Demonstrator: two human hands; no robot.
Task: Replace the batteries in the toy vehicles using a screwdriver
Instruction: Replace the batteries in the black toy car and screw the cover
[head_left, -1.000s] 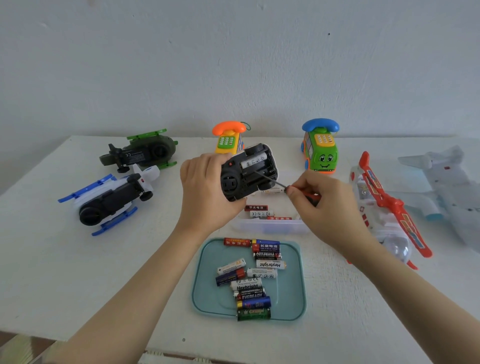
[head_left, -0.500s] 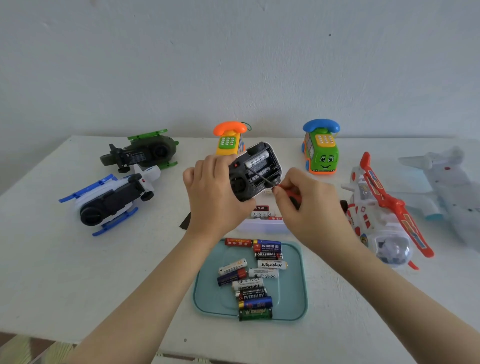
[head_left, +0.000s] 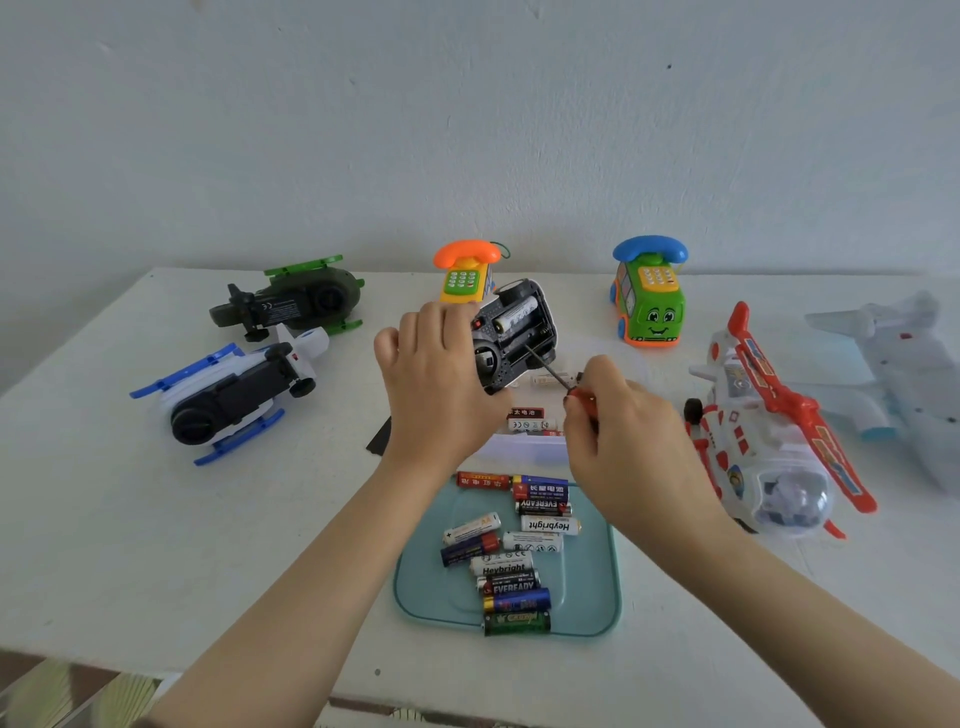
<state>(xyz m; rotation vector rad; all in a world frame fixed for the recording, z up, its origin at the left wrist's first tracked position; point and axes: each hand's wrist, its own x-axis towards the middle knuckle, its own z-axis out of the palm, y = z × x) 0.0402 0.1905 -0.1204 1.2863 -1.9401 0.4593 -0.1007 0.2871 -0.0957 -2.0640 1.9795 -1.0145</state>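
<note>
My left hand (head_left: 441, 384) grips the toy vehicle (head_left: 511, 332) above the table (head_left: 130, 545), its black underside turned up. The battery bay is open, with one battery (head_left: 514, 317) lying in its upper slot. My right hand (head_left: 628, 431) pinches the red handle of the screwdriver (head_left: 558, 374), whose tip reaches into the bay just below that battery.

Under my wrists sits a teal tray (head_left: 597, 597) with loose batteries (head_left: 511, 571) scattered on it. Just beyond it is a clear box (head_left: 524, 447), half hidden by my hands. A small black piece (head_left: 379, 436) lies beside my left wrist.

To the left rest a blue-and-white helicopter (head_left: 234, 395) and a green helicopter (head_left: 296, 301), both belly up. At the back stand an orange phone toy (head_left: 465, 275), partly behind the vehicle, and a green phone car (head_left: 649, 301). On the right lie a red-and-white plane (head_left: 769, 415) and a pale plane (head_left: 904, 374).

The table is white and stands against a plain pale wall (head_left: 467, 130).
</note>
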